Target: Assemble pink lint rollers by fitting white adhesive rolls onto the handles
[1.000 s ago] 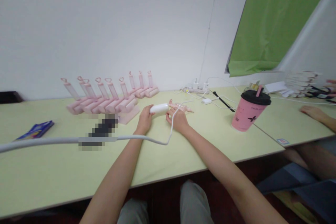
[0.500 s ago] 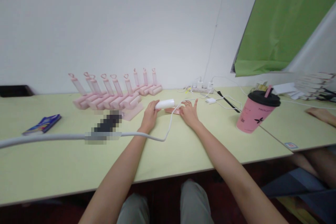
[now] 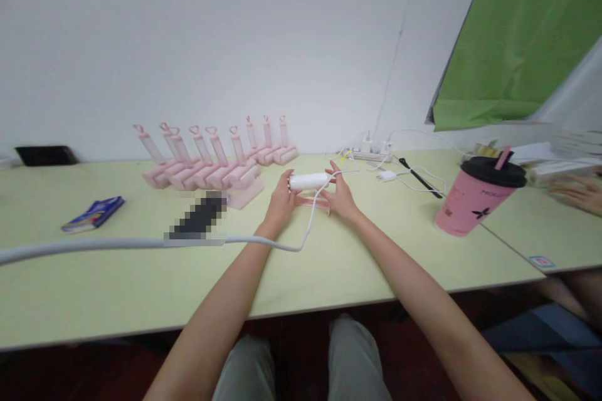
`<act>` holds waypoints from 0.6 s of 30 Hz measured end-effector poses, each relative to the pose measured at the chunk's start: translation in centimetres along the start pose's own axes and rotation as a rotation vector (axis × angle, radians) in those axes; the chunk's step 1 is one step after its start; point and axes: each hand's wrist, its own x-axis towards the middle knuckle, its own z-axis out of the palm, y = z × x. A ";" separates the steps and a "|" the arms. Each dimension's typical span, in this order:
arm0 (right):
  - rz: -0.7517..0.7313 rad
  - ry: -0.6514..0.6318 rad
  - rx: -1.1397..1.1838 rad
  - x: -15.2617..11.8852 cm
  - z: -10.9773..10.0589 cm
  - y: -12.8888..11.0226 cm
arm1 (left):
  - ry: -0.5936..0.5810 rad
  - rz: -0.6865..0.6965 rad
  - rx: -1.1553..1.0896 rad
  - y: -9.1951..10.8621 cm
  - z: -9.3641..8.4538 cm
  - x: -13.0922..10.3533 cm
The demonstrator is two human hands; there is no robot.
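Note:
A white cylinder (image 3: 308, 182) lies level between my hands over the table. My left hand (image 3: 281, 200) grips its left end. My right hand (image 3: 342, 194) is at its right end, fingers curved around that end, thumb near a flat pink piece (image 3: 313, 202). This pink piece sits just below the cylinder, between both hands. A white cable (image 3: 308, 222) passes in front of the pink piece and hides part of it. Several pink stands with clear tubes and heart-shaped tops (image 3: 202, 166) stand in rows to the left.
A pink cup with black lid (image 3: 465, 200) stands at the right, near another person's hand (image 3: 580, 194). Behind are a power strip (image 3: 371, 155), a white plug (image 3: 386, 175) and a black strap (image 3: 418, 177). A blue packet (image 3: 94, 214) lies left.
My right hand has come to the cylinder's right end. The pink piece now shows more, with its right end tilted up. The view has shifted slightly, and the other person's hand has moved.

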 end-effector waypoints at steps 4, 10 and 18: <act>-0.082 0.013 0.051 -0.1 0.4 -0.4 | 0.017 0.020 -0.023 0.6 0.1 -0.1; -0.055 0.056 0.145 -0.6 0.6 -1.2 | 0.173 0.056 -0.116 1.9 -0.1 0.3; 0.029 0.065 0.302 0.0 0.2 0.0 | 0.153 0.056 -0.049 2.2 -1.2 0.4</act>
